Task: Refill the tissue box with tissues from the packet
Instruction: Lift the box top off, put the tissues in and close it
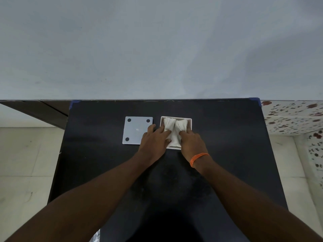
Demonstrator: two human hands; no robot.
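A white square tissue box stands open on the black table, just right of centre. A wad of white tissues fills it, bulging up in two humps. My left hand presses on the left side of the tissues, with fingers over the box's left wall. My right hand, with an orange band on the wrist, pushes down on the right side of the wad. To the left of the box lies its pale grey base plate, flat, with round dark feet at its corners. No packet shows on the table top.
The black table reaches a grey wall at the back. Pale floor tiles lie on both sides, and a flower-patterned surface sits at the far right. Something crinkly and shiny peeks out at the bottom edge.
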